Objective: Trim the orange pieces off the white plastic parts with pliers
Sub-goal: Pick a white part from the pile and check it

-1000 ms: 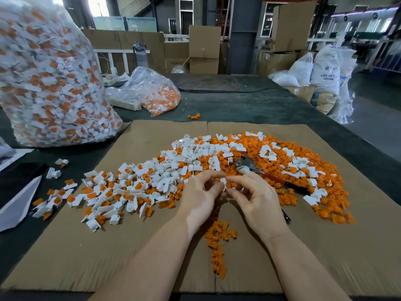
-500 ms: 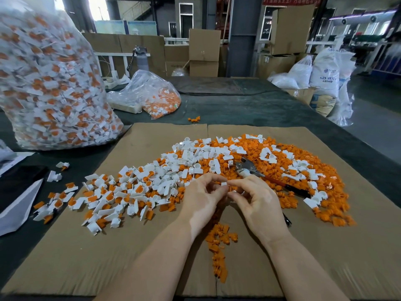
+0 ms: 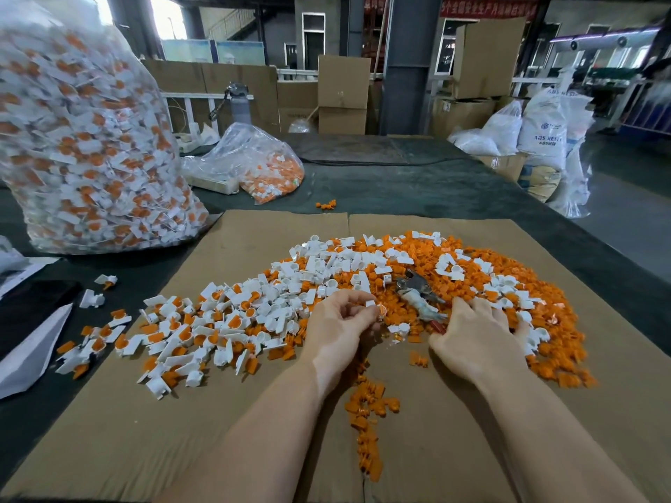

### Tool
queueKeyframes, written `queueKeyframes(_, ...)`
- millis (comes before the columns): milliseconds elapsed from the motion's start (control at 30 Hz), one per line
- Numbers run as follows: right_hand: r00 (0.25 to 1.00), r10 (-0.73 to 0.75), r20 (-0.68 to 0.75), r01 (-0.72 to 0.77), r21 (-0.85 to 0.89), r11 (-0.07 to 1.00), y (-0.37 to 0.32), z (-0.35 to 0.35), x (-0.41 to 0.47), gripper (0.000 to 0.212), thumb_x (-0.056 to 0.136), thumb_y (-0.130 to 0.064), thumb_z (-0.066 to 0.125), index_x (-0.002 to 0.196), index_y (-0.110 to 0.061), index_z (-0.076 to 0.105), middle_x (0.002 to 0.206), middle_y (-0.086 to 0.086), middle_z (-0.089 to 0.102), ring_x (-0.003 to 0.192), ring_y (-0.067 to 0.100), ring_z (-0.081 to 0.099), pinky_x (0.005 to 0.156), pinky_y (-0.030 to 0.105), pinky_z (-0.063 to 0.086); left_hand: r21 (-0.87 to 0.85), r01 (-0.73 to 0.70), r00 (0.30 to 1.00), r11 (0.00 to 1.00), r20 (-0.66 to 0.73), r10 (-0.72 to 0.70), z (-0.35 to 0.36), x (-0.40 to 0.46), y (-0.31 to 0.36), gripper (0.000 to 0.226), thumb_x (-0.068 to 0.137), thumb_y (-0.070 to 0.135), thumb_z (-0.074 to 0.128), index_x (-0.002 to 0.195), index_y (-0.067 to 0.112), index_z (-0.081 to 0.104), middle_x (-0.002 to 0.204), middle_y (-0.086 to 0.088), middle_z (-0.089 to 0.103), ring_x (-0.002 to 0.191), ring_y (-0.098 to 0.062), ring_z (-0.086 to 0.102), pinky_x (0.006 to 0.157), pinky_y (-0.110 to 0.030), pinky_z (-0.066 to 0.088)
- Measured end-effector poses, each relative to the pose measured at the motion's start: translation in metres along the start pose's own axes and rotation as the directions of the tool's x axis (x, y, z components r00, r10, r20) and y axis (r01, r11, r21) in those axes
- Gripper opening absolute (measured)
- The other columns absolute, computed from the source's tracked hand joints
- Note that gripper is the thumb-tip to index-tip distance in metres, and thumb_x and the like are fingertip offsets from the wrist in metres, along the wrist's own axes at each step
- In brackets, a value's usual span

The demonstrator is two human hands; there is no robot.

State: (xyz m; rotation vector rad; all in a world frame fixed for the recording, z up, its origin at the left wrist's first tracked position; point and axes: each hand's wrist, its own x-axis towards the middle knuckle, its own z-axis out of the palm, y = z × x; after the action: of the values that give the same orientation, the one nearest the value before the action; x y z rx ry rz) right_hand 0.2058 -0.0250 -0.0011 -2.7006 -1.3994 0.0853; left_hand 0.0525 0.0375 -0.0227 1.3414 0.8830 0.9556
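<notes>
A spread of white plastic parts (image 3: 276,314), many with orange pieces attached, lies on a cardboard sheet (image 3: 232,422). Beside it is a heap of loose orange pieces (image 3: 483,274). My left hand (image 3: 339,324) pinches one small white part (image 3: 375,309) with an orange piece on it, just above the cardboard. The pliers (image 3: 417,290) lie on the orange heap with their metal head pointing away from me. My right hand (image 3: 475,334) sits palm down over their handles, with the fingers curled down around them. The handles are mostly hidden.
A large clear bag (image 3: 80,139) full of untrimmed parts stands at the left. A smaller bag (image 3: 254,165) lies behind it on the dark table (image 3: 417,190). A trail of orange pieces (image 3: 366,422) runs toward me. Paper and a dark object lie at the left edge.
My right hand has left the part and moved right onto the pliers' handles. My left hand keeps the part. The view has tilted slightly.
</notes>
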Motion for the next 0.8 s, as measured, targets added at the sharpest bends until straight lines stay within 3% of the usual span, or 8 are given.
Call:
queueKeyframes(67, 1.0, -0.02, -0.014, 0.019, -0.033, 0.999, -0.001, -0.002, 0.001, 0.049, 0.086, -0.052, 0.051, 0.124, -0.021, 0.046, 0.143, 0.01, 0.034, 0.133, 0.028, 0.028, 0.111, 0.054, 0.015, 0.006, -0.003, 1.0, 1.0, -0.007, 0.003, 0.0, 0.0, 0.0, 0.012, 0.088, 0.009, 0.063, 0.098, 0.015, 0.064, 0.069, -0.001, 0.063, 0.061, -0.003, 0.062, 0.062, -0.017, 0.052)
queueKeyframes(133, 0.999, -0.033, -0.039, 0.032, -0.027, 0.999, -0.003, -0.005, 0.001, 0.047, 0.085, -0.051, 0.051, 0.118, -0.017, 0.048, 0.137, 0.013, 0.038, 0.127, 0.03, 0.032, 0.106, 0.049, 0.028, 0.002, 0.0, 1.0, 1.0, -0.012, 0.0, 0.0, 0.001, 0.001, 0.012, 0.089, 0.009, 0.062, 0.099, 0.014, 0.064, 0.069, -0.002, 0.064, 0.062, -0.004, 0.062, 0.063, -0.018, 0.052)
queueKeyframes(300, 0.991, -0.085, -0.099, 0.095, 0.1, 0.99, -0.007, -0.02, -0.005, 0.036, 0.09, -0.047, 0.048, 0.102, -0.012, 0.044, 0.106, 0.008, 0.052, 0.097, 0.023, 0.05, 0.077, 0.033, 0.043, -0.124, 0.057, 0.997, 0.991, -0.036, -0.062, 0.0, 0.003, 0.002, 0.017, 0.089, 0.008, 0.062, 0.106, 0.009, 0.062, 0.069, -0.003, 0.065, 0.062, -0.009, 0.06, 0.062, -0.018, 0.05)
queueKeyframes(367, 0.989, -0.143, -0.043, 0.149, 0.226, 0.963, -0.007, -0.026, -0.01, 0.029, 0.092, -0.043, 0.045, 0.096, -0.013, 0.045, 0.087, 0.003, 0.054, 0.078, 0.018, 0.052, 0.062, 0.03, 0.04, -0.201, 0.102, 0.993, 0.974, -0.044, -0.113, 0.0, 0.005, 0.004, 0.018, 0.088, 0.008, 0.063, 0.106, 0.009, 0.062, 0.066, -0.002, 0.066, 0.06, -0.01, 0.06, 0.06, -0.02, 0.052)
queueKeyframes(533, 0.933, -0.313, 0.176, 0.158, 0.582, 0.798, -0.008, -0.041, -0.027, 0.029, 0.092, -0.029, 0.046, 0.072, -0.012, 0.056, 0.062, 0.004, 0.053, 0.053, 0.017, 0.047, 0.056, 0.029, 0.036, -0.32, 0.178, 0.976, 0.93, -0.065, -0.209, 0.001, 0.009, 0.013, 0.012, 0.088, 0.007, 0.063, 0.101, 0.009, 0.062, 0.057, -0.002, 0.061, 0.046, -0.009, 0.055, 0.044, -0.021, 0.049)
queueKeyframes(700, 0.872, -0.371, 0.318, 0.043, 0.706, 0.707, -0.011, -0.048, -0.033, 0.029, 0.093, -0.021, 0.043, 0.07, -0.009, 0.055, 0.061, 0.007, 0.052, 0.063, 0.023, 0.05, 0.063, 0.032, 0.037, -0.336, 0.168, 0.963, 0.927, -0.144, -0.227, 0.001, 0.01, 0.016, 0.009, 0.088, 0.005, 0.062, 0.096, 0.008, 0.063, 0.061, -0.004, 0.063, 0.049, -0.009, 0.056, 0.043, -0.019, 0.049)
queueKeyframes(800, 0.846, -0.399, 0.354, 0.018, 0.73, 0.684, -0.012, -0.05, -0.036, 0.025, 0.093, -0.017, 0.042, 0.075, -0.007, 0.055, 0.055, 0.0, 0.051, 0.056, 0.017, 0.05, 0.052, 0.023, 0.037, -0.32, 0.167, 0.957, 0.933, -0.175, -0.232, 0.0, 0.012, 0.018, 0.011, 0.089, 0.003, 0.061, 0.099, 0.007, 0.062, 0.066, -0.005, 0.063, 0.051, -0.008, 0.056, 0.047, -0.018, 0.051)
